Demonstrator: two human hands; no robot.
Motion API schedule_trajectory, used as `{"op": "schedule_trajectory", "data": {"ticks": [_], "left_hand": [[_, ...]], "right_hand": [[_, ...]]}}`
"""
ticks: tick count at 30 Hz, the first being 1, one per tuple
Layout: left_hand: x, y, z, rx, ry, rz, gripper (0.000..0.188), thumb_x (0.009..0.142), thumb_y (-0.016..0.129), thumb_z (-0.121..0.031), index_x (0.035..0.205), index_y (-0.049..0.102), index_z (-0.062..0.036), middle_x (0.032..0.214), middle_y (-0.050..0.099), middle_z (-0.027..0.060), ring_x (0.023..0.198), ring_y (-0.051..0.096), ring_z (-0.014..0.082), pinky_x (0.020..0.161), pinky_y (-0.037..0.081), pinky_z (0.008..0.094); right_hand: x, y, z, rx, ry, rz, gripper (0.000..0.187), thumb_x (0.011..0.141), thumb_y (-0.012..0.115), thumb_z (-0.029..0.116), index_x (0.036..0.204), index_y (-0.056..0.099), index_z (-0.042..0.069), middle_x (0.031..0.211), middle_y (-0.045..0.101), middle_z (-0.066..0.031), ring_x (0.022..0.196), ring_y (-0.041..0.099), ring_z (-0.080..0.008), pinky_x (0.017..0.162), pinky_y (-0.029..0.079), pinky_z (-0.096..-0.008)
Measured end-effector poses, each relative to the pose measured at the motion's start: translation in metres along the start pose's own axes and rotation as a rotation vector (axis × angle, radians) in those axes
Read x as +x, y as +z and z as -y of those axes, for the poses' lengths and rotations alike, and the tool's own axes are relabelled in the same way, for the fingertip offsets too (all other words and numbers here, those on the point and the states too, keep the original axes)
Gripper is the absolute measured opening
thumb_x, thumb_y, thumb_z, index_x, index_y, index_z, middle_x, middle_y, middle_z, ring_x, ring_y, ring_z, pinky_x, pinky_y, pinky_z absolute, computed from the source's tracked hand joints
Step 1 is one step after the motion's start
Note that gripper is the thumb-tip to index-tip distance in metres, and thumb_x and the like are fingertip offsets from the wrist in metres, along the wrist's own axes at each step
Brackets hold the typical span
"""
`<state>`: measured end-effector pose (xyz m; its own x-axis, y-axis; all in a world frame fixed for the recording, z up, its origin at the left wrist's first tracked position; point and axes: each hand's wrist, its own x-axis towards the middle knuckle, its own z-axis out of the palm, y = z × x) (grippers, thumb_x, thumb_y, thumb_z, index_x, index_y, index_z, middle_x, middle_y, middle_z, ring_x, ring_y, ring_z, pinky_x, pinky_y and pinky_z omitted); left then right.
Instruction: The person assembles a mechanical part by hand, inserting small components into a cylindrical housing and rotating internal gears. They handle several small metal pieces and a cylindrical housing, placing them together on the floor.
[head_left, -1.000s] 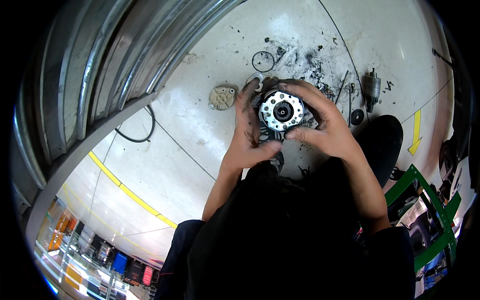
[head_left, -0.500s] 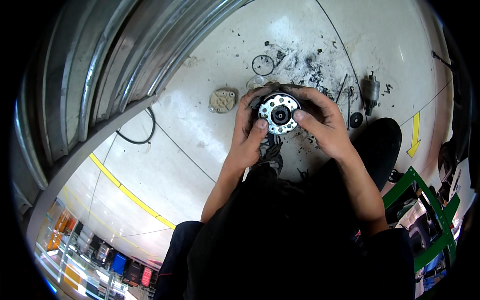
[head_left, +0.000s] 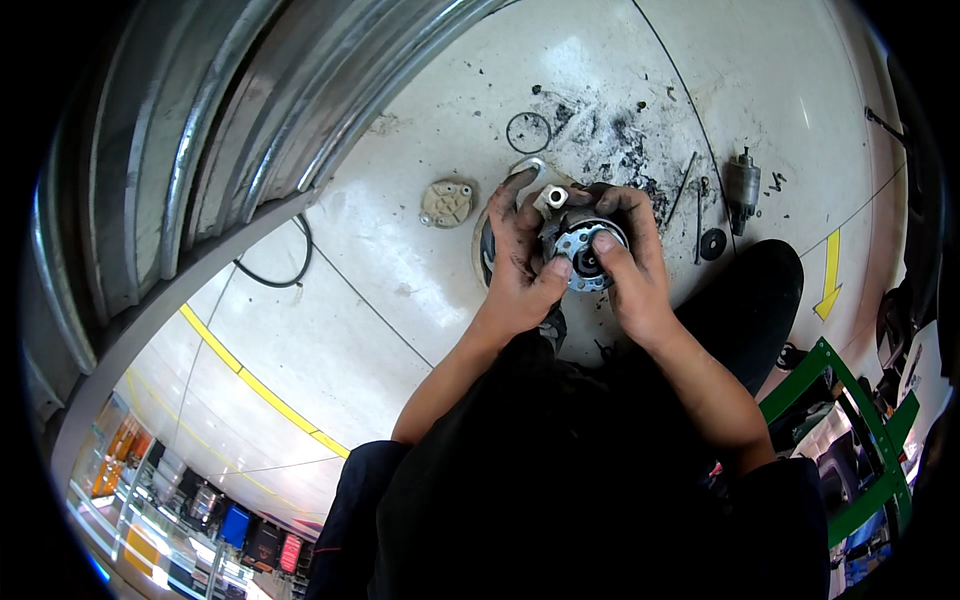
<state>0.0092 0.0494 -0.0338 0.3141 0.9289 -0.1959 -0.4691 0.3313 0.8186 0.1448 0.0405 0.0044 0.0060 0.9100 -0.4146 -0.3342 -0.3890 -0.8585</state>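
Note:
Between both hands is a round metal machine part (head_left: 588, 263) with a silvery holed end plate and a dark centre, its face tilted. My left hand (head_left: 522, 250) grips its left side, thumb on the plate's lower edge. My right hand (head_left: 635, 275) wraps the right side with its thumb pressed on the plate. A pale metal lug (head_left: 556, 196) with a hole shows by my left fingers; I cannot tell whether it belongs to the part. Beyond the hands lies a thin black ring (head_left: 528, 132). A beige round cover (head_left: 447, 203) lies to their left.
Black grime (head_left: 625, 135) is scattered over the pale floor. At right are a grey metal cylinder (head_left: 743, 185), a thin rod (head_left: 681, 190) and a black washer (head_left: 712, 243). Ribbed metal (head_left: 200, 120) rises at left, near a black hose (head_left: 300, 262). A green frame (head_left: 873, 490) stands at lower right.
The round part has shifted slightly right and down, and its plate has tipped from facing me squarely. The holed lug has come into view, and the left fingers have shifted.

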Motion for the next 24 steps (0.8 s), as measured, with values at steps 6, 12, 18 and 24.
{"op": "schedule_trajectory", "data": {"ticks": [6,12,18,24], "left_hand": [[-0.004,-0.007,0.005,0.052,-0.014,0.071,0.084,0.082,0.067,-0.018,0.144,0.014,-0.0038,0.139,0.037,0.018,0.129,0.038,0.0277,0.109,0.03,0.0397],[-0.007,-0.005,0.009,-0.01,-0.036,0.078,0.093,0.08,0.077,-0.029,0.145,0.015,-0.004,0.143,0.033,0.0166,0.135,0.034,0.029,0.111,0.025,0.0401],[-0.006,-0.009,0.016,0.024,-0.025,0.123,0.099,0.077,0.08,-0.037,0.145,0.015,-0.0046,0.144,0.032,0.0166,0.135,0.034,0.0297,0.111,0.024,0.0403],[-0.005,-0.008,0.014,0.07,-0.022,0.121,0.091,0.082,0.073,-0.027,0.145,0.013,-0.0018,0.145,0.03,0.0191,0.137,0.031,0.0319,0.112,0.023,0.0415]], "right_hand": [[0.0,-0.007,-0.017,-0.044,-0.084,-0.003,0.031,0.092,0.052,0.022,0.114,0.053,-0.001,0.121,0.052,-0.0147,0.115,0.049,-0.0224,0.101,0.036,-0.0337],[0.0,-0.013,-0.024,-0.037,-0.177,0.016,0.033,0.093,0.053,0.027,0.111,0.057,0.0,0.121,0.05,-0.0171,0.118,0.048,-0.0264,0.102,0.035,-0.0378],[-0.005,-0.015,-0.03,0.048,-0.18,0.007,0.035,0.093,0.053,0.03,0.109,0.056,-0.001,0.122,0.048,-0.0191,0.118,0.047,-0.0274,0.102,0.035,-0.039],[-0.005,-0.013,-0.033,-0.007,-0.216,-0.025,0.037,0.093,0.053,0.032,0.11,0.056,-0.001,0.119,0.049,-0.0182,0.115,0.048,-0.0265,0.101,0.035,-0.0382]]}}
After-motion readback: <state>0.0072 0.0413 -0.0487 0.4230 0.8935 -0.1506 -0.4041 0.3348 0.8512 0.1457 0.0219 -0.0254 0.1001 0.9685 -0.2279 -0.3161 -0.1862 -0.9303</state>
